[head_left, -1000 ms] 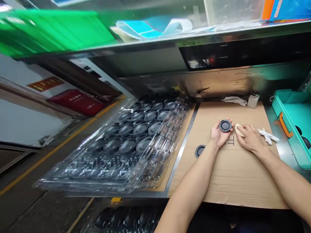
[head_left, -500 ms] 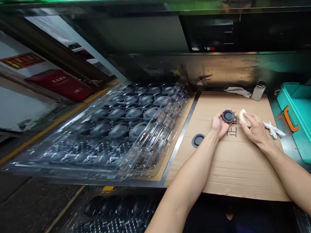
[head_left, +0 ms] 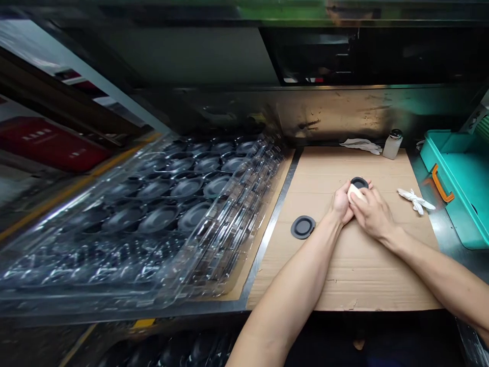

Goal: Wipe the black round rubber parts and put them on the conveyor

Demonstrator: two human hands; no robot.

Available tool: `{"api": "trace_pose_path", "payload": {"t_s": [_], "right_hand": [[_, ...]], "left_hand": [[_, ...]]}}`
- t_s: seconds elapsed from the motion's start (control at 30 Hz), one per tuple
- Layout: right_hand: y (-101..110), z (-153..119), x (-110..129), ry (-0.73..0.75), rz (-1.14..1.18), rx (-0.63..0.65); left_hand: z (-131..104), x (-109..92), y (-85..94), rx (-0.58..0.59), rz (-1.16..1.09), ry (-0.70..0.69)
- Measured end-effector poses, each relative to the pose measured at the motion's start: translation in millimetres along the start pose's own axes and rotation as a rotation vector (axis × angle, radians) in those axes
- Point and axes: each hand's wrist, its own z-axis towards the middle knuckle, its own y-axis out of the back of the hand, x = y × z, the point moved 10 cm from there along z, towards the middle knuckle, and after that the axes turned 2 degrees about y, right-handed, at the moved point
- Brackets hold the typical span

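My left hand holds a round black dish-shaped part over the cardboard. In my right hand is a cream-coloured pad, sponge-like in look, pressed against the near side of that part. The fingers of my right hand cover much of the pad and part of the black piece. A second round black part lies flat on the cardboard sheet, left of my left forearm.
Clear plastic trays with rows of black round parts stand stacked at the left. A glass bottle and a white glove are at the back. Another white glove lies right, near a teal bin with an orange handle.
My right hand has moved left and brought the cream pad onto the black part. My left hand keeps hold of the part. The camera view has shifted slightly.
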Motion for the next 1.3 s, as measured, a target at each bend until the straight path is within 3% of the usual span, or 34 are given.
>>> {"api": "trace_pose_path", "payload": {"t_s": [0.17,0.23,0.3,0.43,0.53,0.63,0.77,0.9,1.03,1.17,1.3], "right_hand": [[16,6,-54,-0.202,0.06,-0.189],[24,5,-66,-0.203,0.167,-0.263],[27,2,-72,-0.222,0.25,-0.254],[15,-5,-65,-0.345,0.326,-0.054],[7,-5,-43,-0.32,0.303,0.043],[7,3,-33,-0.298,0.172,0.001],[13,8,-42,-0.346,0.039,-0.09],[7,7,-37,-0.243,0.07,-0.014],[16,5,-59,-0.355,0.071,-0.063],[21,0,-74,-0.429,0.132,-0.073],[25,-3,-54,-0.246,0.088,0.022]], "left_hand": [[-1,-6,2.8,-0.052,-0.012,-0.064],[-1,-5,0.4,-0.037,-0.003,-0.053],[0,-3,-2.5,-0.016,0.019,-0.04],[1,1,-6.5,0.021,0.053,-0.043],[2,2,-8.0,0.042,0.046,-0.059],[3,2,-9.0,0.058,0.041,-0.071],[2,-2,-6.6,0.036,0.046,-0.13],[0,0,-6.7,0.028,0.05,-0.122],[0,-1,-6.6,0.024,0.059,-0.11],[-2,-19,3.2,-0.039,0.04,-0.098],[-5,-42,13.2,-0.084,-0.047,-0.091]]}}
